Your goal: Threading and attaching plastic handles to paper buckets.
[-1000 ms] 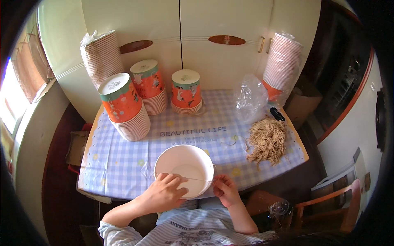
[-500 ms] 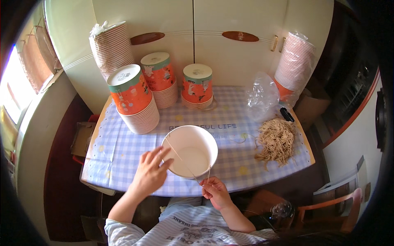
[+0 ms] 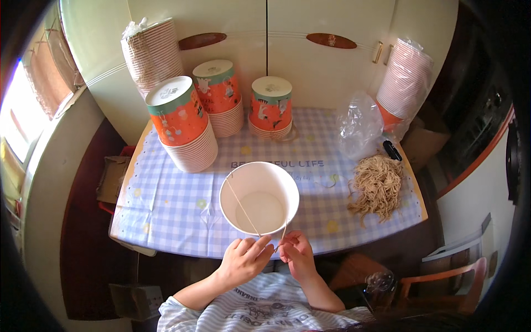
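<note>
A white paper bucket (image 3: 265, 180) stands upright at the near middle of the table, its mouth toward me. A thin tan string (image 3: 243, 205) is fixed at the left of its rim and crosses the opening to my hands. Another stretch of string drops from the rim's right side. Just in front of the bucket, my left hand (image 3: 246, 258) closes its fingertips on the string. My right hand (image 3: 297, 255) pinches string right beside it. The fingers partly hide where the strands meet. A loose heap of the same tan string (image 3: 377, 187) lies at the table's right.
Upside-down stacks of orange and green paper buckets stand at the left (image 3: 181, 124), behind it (image 3: 219, 97) and at back middle (image 3: 271, 110). Wrapped tall stacks rise at back left (image 3: 152, 55) and back right (image 3: 406, 77). Near the right one are a clear plastic bag (image 3: 358, 127) and a black object (image 3: 391, 150).
My left hand has come down and right from the bucket's left side, and its spread fingers have closed on the string beside my right hand. The whole view has shifted slightly.
</note>
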A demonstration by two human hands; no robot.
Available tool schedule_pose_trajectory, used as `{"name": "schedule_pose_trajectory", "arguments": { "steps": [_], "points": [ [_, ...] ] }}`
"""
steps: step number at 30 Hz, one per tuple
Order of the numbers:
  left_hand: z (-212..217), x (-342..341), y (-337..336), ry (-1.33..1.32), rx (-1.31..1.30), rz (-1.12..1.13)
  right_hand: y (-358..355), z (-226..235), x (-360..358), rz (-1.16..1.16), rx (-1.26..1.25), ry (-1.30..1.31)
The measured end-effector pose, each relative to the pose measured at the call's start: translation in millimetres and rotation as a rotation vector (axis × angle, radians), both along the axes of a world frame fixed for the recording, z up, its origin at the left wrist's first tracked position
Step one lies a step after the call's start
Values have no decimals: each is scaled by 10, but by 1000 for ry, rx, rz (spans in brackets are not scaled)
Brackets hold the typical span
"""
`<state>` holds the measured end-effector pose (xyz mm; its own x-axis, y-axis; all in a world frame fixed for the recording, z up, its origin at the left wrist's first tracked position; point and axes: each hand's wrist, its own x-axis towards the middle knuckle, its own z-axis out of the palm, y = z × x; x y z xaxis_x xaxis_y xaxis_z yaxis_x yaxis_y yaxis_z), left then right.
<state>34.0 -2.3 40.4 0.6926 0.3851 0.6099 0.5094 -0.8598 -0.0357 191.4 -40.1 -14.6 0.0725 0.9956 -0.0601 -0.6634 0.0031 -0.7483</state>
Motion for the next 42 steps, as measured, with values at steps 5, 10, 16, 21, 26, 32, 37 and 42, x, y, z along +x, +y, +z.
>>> {"name": "schedule_pose_trajectory", "arguments": {
  "steps": [5,10,16,21,26,32,37,42],
  "points": [
    [-124,23,-91,-147,-66,150,-41,-96,17,142,-129,147],
    [-106,36,-122,-120,-99,181,-40,-50,-47,154,-67,87],
    [-119,40,-118,-44,-129,162,-12,-82,-119,127,-46,56],
    [-46,65,-103,-38,-158,105,-3,-113,-129,105,-28,117],
    [-12,61,-49,-23,-214,77,16,-53,-172,88,-128,239],
    [0,28,-9,29,-228,25,60,-43,-159,131,-304,428],
    [17,-50,19,37,-270,-34,152,14,-43,30,-278,446],
    [42,-167,37,71,-294,-65,278,103,58,12,-316,345]
  ]
}}
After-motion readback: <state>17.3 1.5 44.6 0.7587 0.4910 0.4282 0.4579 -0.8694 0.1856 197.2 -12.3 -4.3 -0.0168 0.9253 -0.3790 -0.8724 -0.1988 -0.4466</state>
